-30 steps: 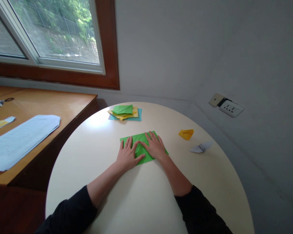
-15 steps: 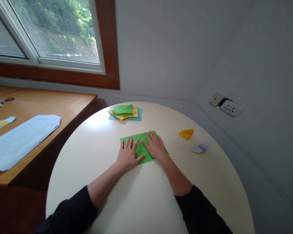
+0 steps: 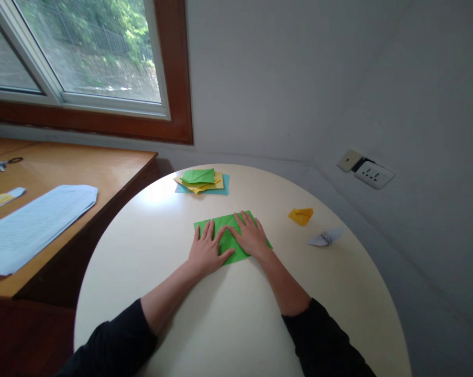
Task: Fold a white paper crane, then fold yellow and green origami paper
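Note:
A creased sheet of green paper lies flat on the round white table. My left hand rests on its left part, fingers spread and pointing away from me. On the right part lies my right hand, also open, palm down. The index fingertip of my left hand and the thumb of my right come close together near the middle of the sheet. Both palms hide parts of the paper beneath them.
A stack of coloured papers, green on top, sits at the table's far edge. To the right are a folded yellow paper and a folded white paper piece. A wooden desk with printed sheets stands at left.
My left index finger has shifted slightly to the right, closer to my right thumb. Otherwise both hands and the green paper stay in place.

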The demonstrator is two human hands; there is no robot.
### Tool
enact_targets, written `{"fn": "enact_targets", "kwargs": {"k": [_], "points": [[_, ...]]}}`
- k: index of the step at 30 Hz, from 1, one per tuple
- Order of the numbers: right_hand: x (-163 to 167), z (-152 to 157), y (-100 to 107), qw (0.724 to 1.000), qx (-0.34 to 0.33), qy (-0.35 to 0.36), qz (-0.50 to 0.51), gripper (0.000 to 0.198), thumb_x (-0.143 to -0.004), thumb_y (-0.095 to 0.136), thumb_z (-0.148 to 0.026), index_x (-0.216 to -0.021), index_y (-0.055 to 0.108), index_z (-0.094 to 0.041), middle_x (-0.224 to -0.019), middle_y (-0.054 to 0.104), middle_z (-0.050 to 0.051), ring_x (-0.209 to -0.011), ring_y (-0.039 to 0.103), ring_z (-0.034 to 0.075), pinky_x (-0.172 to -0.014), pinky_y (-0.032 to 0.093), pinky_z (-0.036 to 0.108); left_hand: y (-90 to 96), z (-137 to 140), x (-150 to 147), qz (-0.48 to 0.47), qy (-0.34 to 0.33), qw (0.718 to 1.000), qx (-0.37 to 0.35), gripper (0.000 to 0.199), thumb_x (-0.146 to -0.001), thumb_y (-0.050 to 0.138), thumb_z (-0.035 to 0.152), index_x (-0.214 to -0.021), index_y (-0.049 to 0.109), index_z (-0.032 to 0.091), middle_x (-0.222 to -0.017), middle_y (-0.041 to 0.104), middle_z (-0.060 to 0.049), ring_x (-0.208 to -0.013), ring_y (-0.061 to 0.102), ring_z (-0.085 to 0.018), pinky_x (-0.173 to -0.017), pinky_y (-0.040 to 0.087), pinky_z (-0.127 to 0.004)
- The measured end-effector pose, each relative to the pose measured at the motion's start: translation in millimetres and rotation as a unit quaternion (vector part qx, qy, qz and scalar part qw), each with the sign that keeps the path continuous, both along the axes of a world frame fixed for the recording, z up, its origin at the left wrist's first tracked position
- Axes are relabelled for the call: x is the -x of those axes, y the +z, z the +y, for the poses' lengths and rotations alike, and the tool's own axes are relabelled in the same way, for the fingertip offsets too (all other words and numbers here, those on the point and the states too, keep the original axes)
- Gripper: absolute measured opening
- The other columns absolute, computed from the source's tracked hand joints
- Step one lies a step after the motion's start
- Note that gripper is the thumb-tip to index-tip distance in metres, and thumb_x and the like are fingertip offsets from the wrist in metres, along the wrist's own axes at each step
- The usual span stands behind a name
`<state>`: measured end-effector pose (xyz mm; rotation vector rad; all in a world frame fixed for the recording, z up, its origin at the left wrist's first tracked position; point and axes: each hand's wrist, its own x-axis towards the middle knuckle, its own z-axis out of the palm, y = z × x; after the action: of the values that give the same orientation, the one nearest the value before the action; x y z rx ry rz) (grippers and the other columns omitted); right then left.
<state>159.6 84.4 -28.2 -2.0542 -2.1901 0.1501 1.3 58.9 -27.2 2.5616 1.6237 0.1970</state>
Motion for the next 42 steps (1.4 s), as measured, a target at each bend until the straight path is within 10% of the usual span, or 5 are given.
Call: {"fn": "enact_targets", "kwargs": {"k": [42], "points": [[0, 2, -1, 1.0, 0.013, -0.009, -0.01, 0.057, -0.092, 0.017, -0.051, -0.142, 0.023, -0.024, -0.151, 0.02, 0.004, -0.138, 0.014, 0.018, -0.11, 0.01, 0.038, 34.0, 22, 56, 0.074, 0.009, 0.979, 0.192, 0.127, -0.049, 0.061, 0.076, -0.144, 0.004, 0.014, -0.145, -0.015, -0.024, -0.131, -0.016, -0.04, -0.107, 0.004, -0.051]]}}
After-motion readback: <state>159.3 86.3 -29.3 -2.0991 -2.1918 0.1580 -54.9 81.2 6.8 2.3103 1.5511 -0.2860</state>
